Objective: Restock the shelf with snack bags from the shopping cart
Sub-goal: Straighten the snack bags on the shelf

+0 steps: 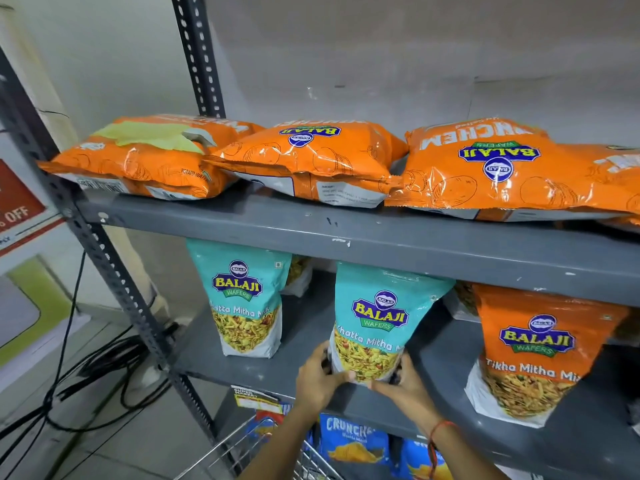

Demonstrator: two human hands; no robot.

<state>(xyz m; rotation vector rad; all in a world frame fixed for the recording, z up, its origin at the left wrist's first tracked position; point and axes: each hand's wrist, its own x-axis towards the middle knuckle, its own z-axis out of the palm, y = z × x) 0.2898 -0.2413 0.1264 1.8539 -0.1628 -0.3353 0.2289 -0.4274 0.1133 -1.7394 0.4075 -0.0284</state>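
Note:
A teal Khatta Mitha Mix bag (pixel 377 320) stands upright on the lower grey shelf (pixel 298 355), near its front edge. My left hand (pixel 317 379) grips its bottom left corner and my right hand (pixel 403 384) grips its bottom right corner. A second teal bag (pixel 244 299) stands to its left, and an orange Tikha Mitha Mix bag (pixel 533 355) stands to its right. At the bottom of the view the wire shopping cart (pixel 242 445) holds blue Crunchex bags (pixel 351 441).
Three large orange wafer bags (pixel 304 161) lie flat on the upper shelf (pixel 346 233). More bags stand behind the front row on the lower shelf. A slotted grey upright (pixel 114 271) frames the left side. Black cables (pixel 86 372) trail across the floor at left.

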